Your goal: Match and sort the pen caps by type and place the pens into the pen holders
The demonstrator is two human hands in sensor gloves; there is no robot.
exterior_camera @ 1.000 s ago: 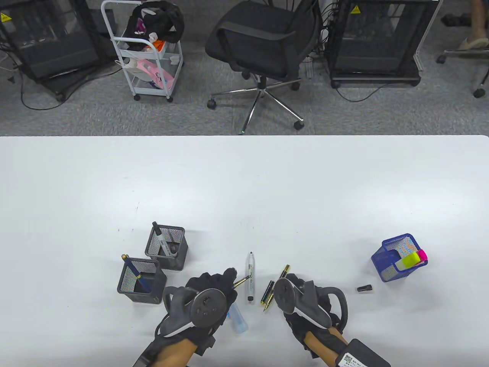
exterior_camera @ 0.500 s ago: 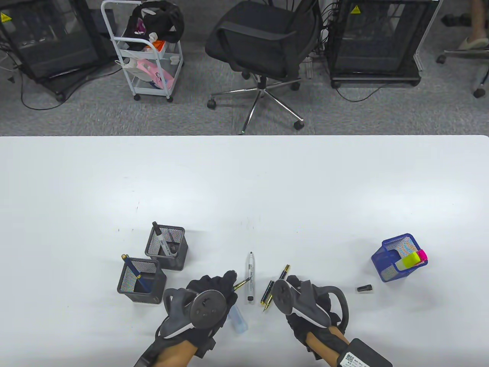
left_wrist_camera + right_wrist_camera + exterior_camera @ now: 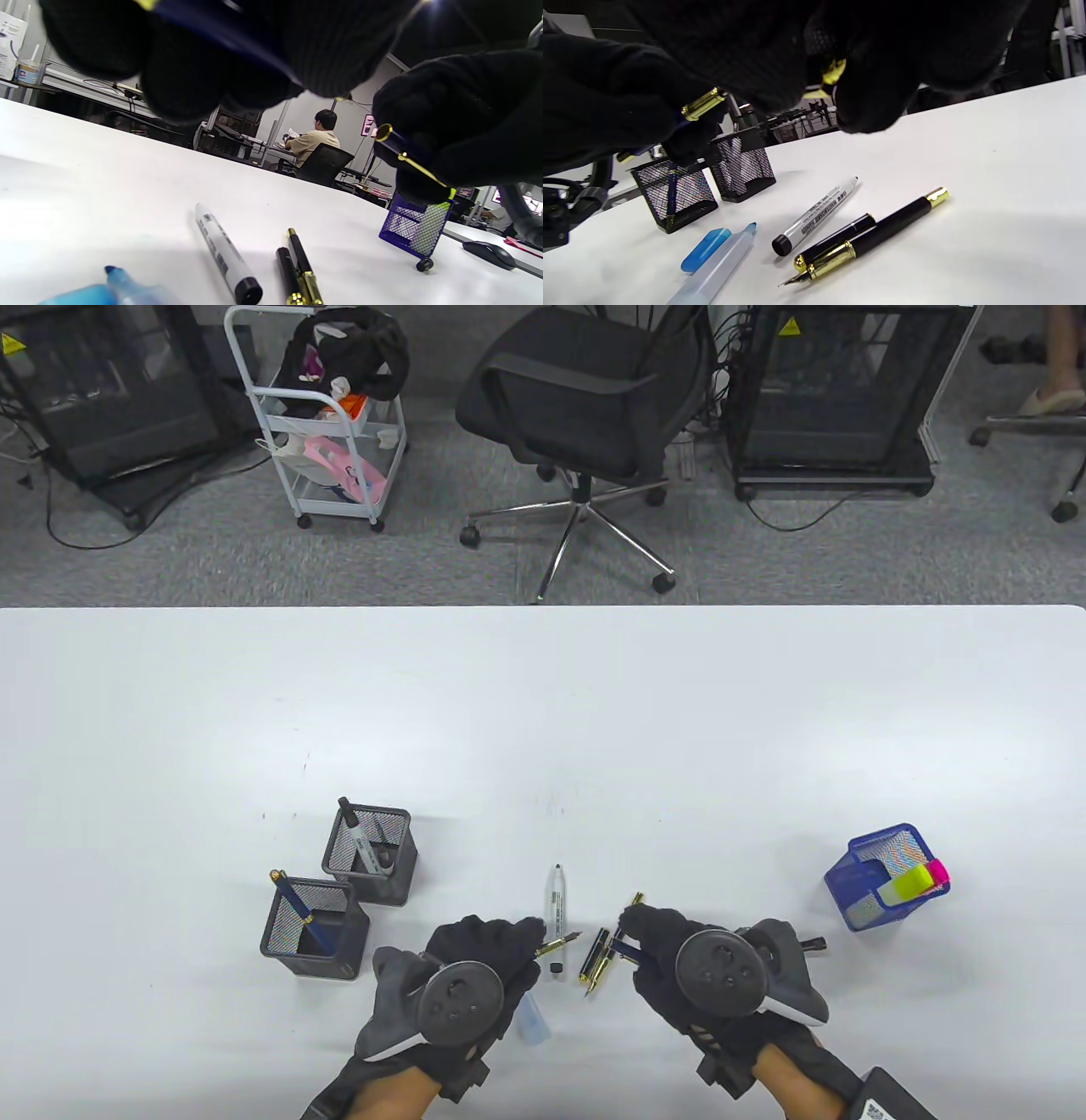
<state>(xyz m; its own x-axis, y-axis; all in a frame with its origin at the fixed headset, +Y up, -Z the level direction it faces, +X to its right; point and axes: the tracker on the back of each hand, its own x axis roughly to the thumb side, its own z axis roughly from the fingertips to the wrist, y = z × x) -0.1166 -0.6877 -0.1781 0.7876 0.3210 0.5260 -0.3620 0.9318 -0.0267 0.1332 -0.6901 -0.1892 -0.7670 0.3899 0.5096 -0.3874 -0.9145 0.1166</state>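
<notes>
My left hand (image 3: 528,942) grips a blue fountain pen (image 3: 560,942), its gold nib pointing right. In the right wrist view the pen's gold band (image 3: 702,103) shows between those fingers. My right hand (image 3: 632,931) pinches a blue cap (image 3: 626,952) with a gold clip (image 3: 418,167), a short gap from the nib. A white marker (image 3: 556,918), a black fountain pen (image 3: 882,233) beside its black cap (image 3: 840,239), and a blue highlighter (image 3: 717,258) lie on the table below the hands. Two black mesh holders (image 3: 371,854) (image 3: 312,931) stand at the left, each with a pen inside.
A blue mesh holder (image 3: 874,882) with yellow and pink highlighters stands at the right. A small black cap (image 3: 816,943) lies just behind my right tracker, partly hidden. An office chair and a cart stand on the floor beyond the table's far edge.
My right hand has turned and come up off the table holding the blue cap, its tracker swinging right. My left hand shifted right, bringing the nib closer to the cap.
</notes>
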